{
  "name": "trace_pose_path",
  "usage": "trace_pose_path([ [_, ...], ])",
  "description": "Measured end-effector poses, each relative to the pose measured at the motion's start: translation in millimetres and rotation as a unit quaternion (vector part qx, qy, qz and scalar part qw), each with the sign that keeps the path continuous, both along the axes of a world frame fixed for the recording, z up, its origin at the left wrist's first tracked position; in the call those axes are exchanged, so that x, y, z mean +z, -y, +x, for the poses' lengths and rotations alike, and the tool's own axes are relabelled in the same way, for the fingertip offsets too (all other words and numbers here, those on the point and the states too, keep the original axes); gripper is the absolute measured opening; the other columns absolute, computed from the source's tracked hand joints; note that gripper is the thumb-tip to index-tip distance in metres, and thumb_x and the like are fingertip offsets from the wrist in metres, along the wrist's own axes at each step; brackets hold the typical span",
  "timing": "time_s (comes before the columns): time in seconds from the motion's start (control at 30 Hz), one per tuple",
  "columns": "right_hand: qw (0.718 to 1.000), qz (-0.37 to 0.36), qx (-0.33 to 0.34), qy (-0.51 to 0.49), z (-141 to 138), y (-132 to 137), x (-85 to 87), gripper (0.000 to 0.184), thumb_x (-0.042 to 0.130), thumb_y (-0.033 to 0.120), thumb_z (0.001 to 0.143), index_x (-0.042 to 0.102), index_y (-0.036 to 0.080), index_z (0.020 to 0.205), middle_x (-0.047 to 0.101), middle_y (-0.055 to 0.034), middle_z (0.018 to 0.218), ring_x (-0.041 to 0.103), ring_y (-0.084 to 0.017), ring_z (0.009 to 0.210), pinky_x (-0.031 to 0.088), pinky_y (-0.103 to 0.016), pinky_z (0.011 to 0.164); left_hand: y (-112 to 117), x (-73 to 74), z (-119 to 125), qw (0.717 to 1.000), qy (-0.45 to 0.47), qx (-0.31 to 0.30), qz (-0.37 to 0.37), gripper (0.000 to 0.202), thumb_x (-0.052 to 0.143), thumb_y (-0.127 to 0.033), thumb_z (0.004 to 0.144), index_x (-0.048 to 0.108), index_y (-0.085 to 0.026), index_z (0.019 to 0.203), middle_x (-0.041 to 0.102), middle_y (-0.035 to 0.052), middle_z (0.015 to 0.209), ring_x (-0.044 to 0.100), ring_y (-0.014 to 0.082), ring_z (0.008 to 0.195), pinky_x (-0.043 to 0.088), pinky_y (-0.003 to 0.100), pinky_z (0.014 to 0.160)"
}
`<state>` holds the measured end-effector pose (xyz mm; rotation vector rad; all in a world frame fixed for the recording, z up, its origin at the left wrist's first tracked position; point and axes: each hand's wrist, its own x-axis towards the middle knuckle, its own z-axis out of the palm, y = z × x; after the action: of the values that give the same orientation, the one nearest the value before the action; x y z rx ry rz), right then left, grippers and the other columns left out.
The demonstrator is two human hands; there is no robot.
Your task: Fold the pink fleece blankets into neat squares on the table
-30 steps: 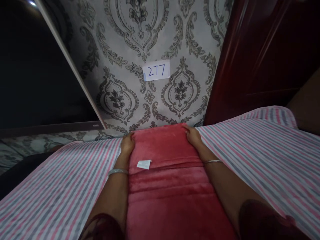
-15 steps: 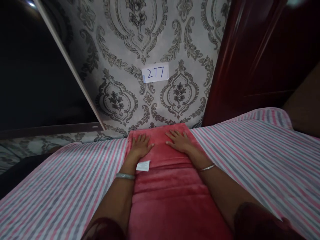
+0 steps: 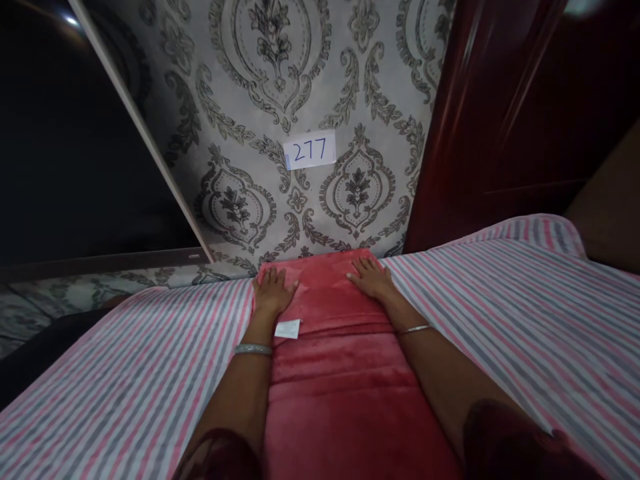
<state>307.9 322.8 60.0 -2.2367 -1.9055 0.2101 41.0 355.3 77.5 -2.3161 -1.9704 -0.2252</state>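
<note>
A long folded red plush blanket (image 3: 345, 353) lies in front of me, its far end close to the wall. My left hand (image 3: 273, 292) rests flat on the far left corner of it, fingers spread. On the far right part, my right hand (image 3: 371, 278) presses palm down with its fingers apart. Neither hand grips the cloth. A small white label (image 3: 287, 329) sticks out on the blanket just below my left hand. Creases and fold lines run across the blanket nearer to me.
Under the blanket is a striped pink, grey and white sheet (image 3: 505, 320). A dark screen (image 3: 85, 147) stands at the left, a dark red wooden panel (image 3: 500, 120) at the right. On the patterned wall (image 3: 240, 200) hangs a paper marked 277 (image 3: 310, 150).
Both hands have slid outward toward the blanket's side edges, the left one to the left and the right one to the right. The blanket stays in place.
</note>
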Motion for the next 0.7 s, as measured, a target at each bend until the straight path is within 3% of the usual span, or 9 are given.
trace_pose_path([
  [0.3, 1.000, -0.007, 0.005, -0.022, 1.8, 0.6, 2.2, 0.064, 0.028, 0.054, 0.098, 0.026, 0.026, 0.155, 0.014, -0.0056, 0.165, 0.009, -0.026, 0.151, 0.021, -0.059, 0.115, -5.2, 5.0, -8.5, 0.998, 0.017, -0.016, -0.056, 0.066, 0.033, -0.053, 0.096, 0.034, -0.019, 0.153, 0.023, 0.0144, 0.162, 0.017, 0.0275, 0.151, 0.017, 0.056, 0.118],
  [0.47, 1.000, -0.004, 0.009, -0.025, 3.2, 0.8, 1.7, 0.064, 0.028, 0.054, 0.098, 0.028, 0.025, 0.155, 0.014, -0.0059, 0.165, 0.010, -0.027, 0.151, 0.022, -0.059, 0.115, -8.9, 7.3, -15.0, 0.995, 0.041, -0.032, -0.088, 0.059, 0.030, -0.042, 0.098, 0.031, -0.021, 0.154, 0.019, 0.0116, 0.163, 0.017, 0.0245, 0.151, 0.021, 0.052, 0.118],
  [0.6, 1.000, 0.005, 0.008, -0.020, 1.5, 2.2, 1.9, 0.062, 0.028, 0.052, 0.099, 0.029, 0.025, 0.155, 0.016, -0.0070, 0.164, 0.013, -0.027, 0.150, 0.022, -0.060, 0.114, -7.0, 7.0, -14.7, 0.996, 0.041, -0.026, -0.077, 0.056, 0.032, -0.037, 0.099, 0.034, -0.021, 0.152, 0.023, 0.0129, 0.162, 0.020, 0.0254, 0.150, 0.023, 0.054, 0.117],
  [0.7, 1.000, 0.011, 0.005, -0.007, -1.6, 4.9, 10.8, 0.060, 0.029, 0.050, 0.099, 0.032, 0.023, 0.153, 0.022, -0.0083, 0.163, 0.017, -0.027, 0.150, 0.021, -0.061, 0.114, -5.1, 18.4, -15.5, 0.997, 0.021, -0.027, -0.069, 0.053, 0.035, -0.034, 0.098, 0.040, -0.020, 0.149, 0.028, 0.0146, 0.160, 0.024, 0.0279, 0.149, 0.023, 0.058, 0.116],
])
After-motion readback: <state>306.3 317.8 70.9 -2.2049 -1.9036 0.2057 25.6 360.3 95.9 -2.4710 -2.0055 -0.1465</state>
